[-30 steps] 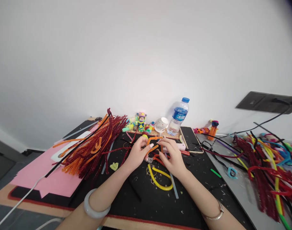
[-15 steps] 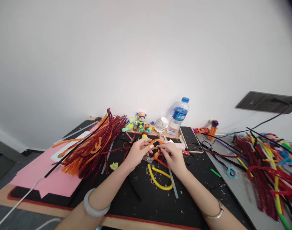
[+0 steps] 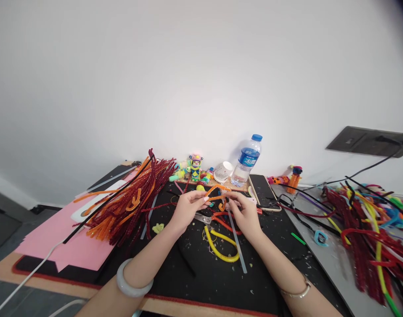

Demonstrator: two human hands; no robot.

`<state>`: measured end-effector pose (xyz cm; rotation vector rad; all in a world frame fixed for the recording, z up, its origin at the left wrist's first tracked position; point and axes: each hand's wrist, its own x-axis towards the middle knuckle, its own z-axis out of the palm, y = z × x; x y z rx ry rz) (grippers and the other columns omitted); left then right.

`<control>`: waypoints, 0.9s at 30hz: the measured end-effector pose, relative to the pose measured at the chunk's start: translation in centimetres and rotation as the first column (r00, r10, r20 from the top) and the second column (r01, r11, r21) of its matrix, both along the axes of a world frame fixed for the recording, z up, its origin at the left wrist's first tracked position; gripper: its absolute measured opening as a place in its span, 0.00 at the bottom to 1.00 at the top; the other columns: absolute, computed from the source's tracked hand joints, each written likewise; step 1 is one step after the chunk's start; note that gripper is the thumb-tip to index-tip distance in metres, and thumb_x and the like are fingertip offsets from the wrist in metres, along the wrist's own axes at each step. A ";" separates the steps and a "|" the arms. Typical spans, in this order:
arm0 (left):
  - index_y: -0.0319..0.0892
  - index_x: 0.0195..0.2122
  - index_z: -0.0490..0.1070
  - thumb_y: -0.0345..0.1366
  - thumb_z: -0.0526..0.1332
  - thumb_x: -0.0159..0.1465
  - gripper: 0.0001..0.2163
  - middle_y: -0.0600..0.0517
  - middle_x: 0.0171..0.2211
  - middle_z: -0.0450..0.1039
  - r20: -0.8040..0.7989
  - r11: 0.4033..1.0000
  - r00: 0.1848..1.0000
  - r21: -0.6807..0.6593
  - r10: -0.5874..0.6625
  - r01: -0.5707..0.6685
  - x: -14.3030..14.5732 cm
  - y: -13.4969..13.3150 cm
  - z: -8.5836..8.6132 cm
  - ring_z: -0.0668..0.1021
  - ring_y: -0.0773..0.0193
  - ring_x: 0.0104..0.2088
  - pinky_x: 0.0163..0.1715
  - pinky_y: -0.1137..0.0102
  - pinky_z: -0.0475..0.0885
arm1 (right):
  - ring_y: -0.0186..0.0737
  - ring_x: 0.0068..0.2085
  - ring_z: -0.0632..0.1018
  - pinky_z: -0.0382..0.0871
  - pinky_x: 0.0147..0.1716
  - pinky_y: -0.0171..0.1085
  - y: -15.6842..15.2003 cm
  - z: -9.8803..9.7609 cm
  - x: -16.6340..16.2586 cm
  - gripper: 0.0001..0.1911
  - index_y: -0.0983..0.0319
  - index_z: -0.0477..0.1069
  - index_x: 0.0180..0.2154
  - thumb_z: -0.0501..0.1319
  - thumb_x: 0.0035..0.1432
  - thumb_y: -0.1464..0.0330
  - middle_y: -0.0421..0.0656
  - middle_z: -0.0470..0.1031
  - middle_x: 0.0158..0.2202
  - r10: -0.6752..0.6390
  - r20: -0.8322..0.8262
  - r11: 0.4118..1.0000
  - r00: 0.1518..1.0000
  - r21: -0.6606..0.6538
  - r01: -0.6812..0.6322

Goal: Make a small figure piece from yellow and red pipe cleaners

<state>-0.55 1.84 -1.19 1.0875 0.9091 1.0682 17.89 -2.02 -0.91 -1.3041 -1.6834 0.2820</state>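
My left hand (image 3: 187, 209) and my right hand (image 3: 245, 214) meet above the black mat (image 3: 201, 281), each pinching one end of a bent orange pipe cleaner (image 3: 216, 193). The fingers of both hands are closed on it. Under the hands lie scissors (image 3: 204, 218), a red pipe cleaner piece and a curled yellow pipe cleaner (image 3: 221, 246). A pale bangle sits on my left wrist and a thin bracelet on my right.
A heap of dark red and orange pipe cleaners (image 3: 131, 202) lies left on pink paper (image 3: 65, 242). At the back stand small figures (image 3: 194, 167), a paper cup (image 3: 223, 171), a water bottle (image 3: 245, 160) and a phone (image 3: 260, 187). Mixed coloured pipe cleaners (image 3: 369, 229) and cables fill the right.
Both hands have lifted slightly and moved away from me with the orange pipe cleaner, whose bend has changed shape. The scissors beneath them now show more.
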 end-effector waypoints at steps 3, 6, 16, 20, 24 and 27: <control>0.36 0.36 0.73 0.35 0.65 0.52 0.11 0.48 0.33 0.77 0.018 0.998 0.998 0.026 0.065 -0.065 0.0 0.1 0.1 0.79 0.62 0.35 0.39 0.68 0.74 | 0.44 0.44 0.72 0.66 0.44 0.44 0.4 0.1 1.0 0.18 0.61 0.65 0.46 0.49 0.54 0.75 0.48 0.72 0.43 -0.179 0.089 0.982 0.980 0.071 0.173; 0.37 0.36 0.74 0.34 0.64 0.52 0.11 0.48 0.35 0.78 0.020 0.989 0.991 0.075 0.129 -0.130 -0.2 0.3 0.2 0.79 0.60 0.39 0.43 0.66 0.73 | 0.51 0.47 0.69 0.62 0.44 0.50 0.7 0.3 1.9 0.21 0.61 0.65 0.45 0.51 0.46 0.77 0.50 0.69 0.46 -0.333 0.380 0.938 0.863 0.040 0.345; 0.36 0.38 0.73 0.36 0.64 0.53 0.13 0.48 0.33 0.77 -0.009 0.953 0.962 0.141 0.271 -0.267 -0.9 0.9 0.2 0.80 0.61 0.32 0.39 0.63 0.76 | 0.54 0.45 0.68 0.58 0.41 0.51 0.7 0.0 2.6 0.25 0.56 0.65 0.47 0.56 0.43 0.74 0.49 0.72 0.42 -0.237 0.641 0.917 0.730 -0.102 0.387; 0.36 0.41 0.70 0.36 0.64 0.53 0.15 0.49 0.30 0.77 0.005 0.945 0.959 0.169 0.284 -0.281 -1.1 1.0 0.3 0.80 0.61 0.32 0.38 0.65 0.76 | 0.53 0.44 0.69 0.60 0.38 0.48 1.2 -0.3 3.2 0.25 0.56 0.66 0.47 0.56 0.44 0.75 0.48 0.73 0.42 -0.319 0.577 0.897 0.751 -0.071 0.436; 0.36 0.40 0.69 0.35 0.63 0.53 0.14 0.48 0.30 0.77 -0.014 0.934 0.950 0.189 0.313 -0.305 -1.2 1.0 0.3 0.80 0.61 0.32 0.37 0.65 0.75 | 0.50 0.41 0.73 0.62 0.38 0.45 1.4 0.0 3.5 0.21 0.60 0.67 0.47 0.57 0.48 0.70 0.48 0.74 0.42 -0.418 0.408 0.896 0.812 0.038 0.442; 0.37 0.39 0.70 0.34 0.62 0.53 0.12 0.48 0.29 0.77 -0.062 0.920 0.940 0.236 0.336 -0.313 -1.1 0.9 0.3 0.80 0.60 0.32 0.36 0.65 0.75 | 0.45 0.37 0.75 0.65 0.35 0.40 1.0 0.4 3.0 0.17 0.62 0.69 0.44 0.56 0.51 0.67 0.47 0.75 0.39 -0.341 0.240 0.940 0.909 0.063 0.336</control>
